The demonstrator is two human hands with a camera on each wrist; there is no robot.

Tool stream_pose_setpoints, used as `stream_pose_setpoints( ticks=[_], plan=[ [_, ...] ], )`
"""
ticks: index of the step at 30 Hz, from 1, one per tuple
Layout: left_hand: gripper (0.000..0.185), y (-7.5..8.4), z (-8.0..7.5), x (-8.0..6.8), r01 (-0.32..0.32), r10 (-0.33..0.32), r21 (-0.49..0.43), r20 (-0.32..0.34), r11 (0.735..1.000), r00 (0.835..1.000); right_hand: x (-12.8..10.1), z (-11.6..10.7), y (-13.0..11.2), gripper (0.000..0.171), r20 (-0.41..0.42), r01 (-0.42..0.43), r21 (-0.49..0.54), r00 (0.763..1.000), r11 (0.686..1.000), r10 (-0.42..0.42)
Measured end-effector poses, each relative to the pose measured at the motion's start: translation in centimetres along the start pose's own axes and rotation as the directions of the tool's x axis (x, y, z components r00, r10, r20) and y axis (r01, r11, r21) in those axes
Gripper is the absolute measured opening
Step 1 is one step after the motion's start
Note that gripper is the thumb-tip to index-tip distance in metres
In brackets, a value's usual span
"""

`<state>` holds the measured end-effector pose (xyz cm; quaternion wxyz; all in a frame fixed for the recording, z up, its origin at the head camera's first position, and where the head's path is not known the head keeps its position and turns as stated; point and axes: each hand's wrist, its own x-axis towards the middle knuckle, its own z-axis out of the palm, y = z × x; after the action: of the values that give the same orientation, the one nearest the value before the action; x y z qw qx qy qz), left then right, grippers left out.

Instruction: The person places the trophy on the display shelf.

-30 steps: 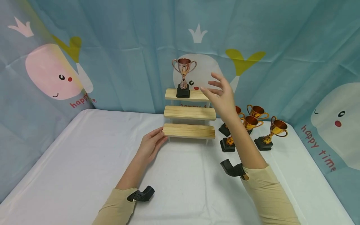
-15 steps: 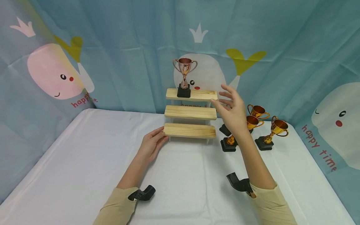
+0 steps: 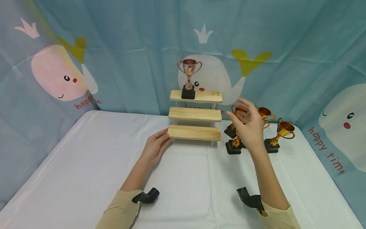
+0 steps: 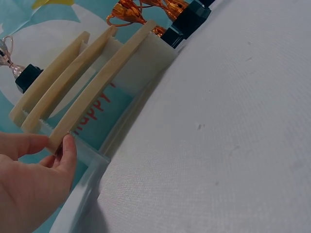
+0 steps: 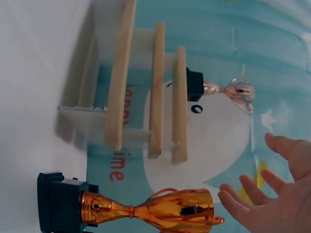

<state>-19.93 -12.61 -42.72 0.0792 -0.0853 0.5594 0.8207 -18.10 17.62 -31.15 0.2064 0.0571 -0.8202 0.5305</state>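
A three-tier wooden display shelf [image 3: 194, 133] stands at the back of the table on pale supports. My left hand [image 3: 154, 148] pinches the left end of its lowest board between thumb and fingers, as the left wrist view [image 4: 34, 189] confirms. On the top board, left of centre, a rose-gold trophy cup [image 3: 189, 68] stands upright on a black base. To the right of the shelf my right hand [image 3: 250, 130] hovers with spread fingers and holds nothing. It partly hides several gold trophy cups; in the right wrist view one gold trophy [image 5: 170, 209] lies just beyond the fingertips.
One gold trophy [image 3: 285, 129] stands apart at the far right of the group. The white-covered table [image 3: 188, 187] meets a blue curtain [image 3: 128, 73] with whale prints right behind the shelf. Black camera mounts [image 3: 145, 195] sit on both wrists.
My right hand has moved down and to the right, away from the top board and toward the gold trophies. The left hand stays on the lowest board.
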Motion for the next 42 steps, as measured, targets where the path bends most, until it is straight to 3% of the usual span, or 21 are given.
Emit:
stream_pose_setpoints(
  ticks=[16, 24, 34, 42],
  plan=[
    [0.049, -0.2, 0.4, 0.1, -0.019, 0.02, 0.032, -0.031, 0.999, 0.999, -1.8, -1.5, 1.5, 0.049, -0.151, -0.012, -0.126, 0.989, 0.992, -0.008],
    [0.048, -0.3, 0.7, 0.1, -0.041, 0.042, 0.036, -0.05, 0.999, 0.998, -2.1, -1.5, 2.2, 0.053, -0.159, -0.072, -0.195, 0.987, 0.978, 0.041],
    [0.047, -0.5, 0.9, -0.1, -0.063, 0.065, 0.025, -0.089, 0.998, 0.994, -2.8, -0.8, 2.3, 0.05, -0.21, -0.052, -0.248, 0.978, 0.967, -0.001],
    [0.047, -0.5, 1.1, -0.1, -0.053, 0.055, 0.032, -0.084, 0.998, 0.995, -3.1, -0.4, 2.5, 0.051, -0.218, -0.145, -0.289, 0.972, 0.946, 0.083]
  ],
)
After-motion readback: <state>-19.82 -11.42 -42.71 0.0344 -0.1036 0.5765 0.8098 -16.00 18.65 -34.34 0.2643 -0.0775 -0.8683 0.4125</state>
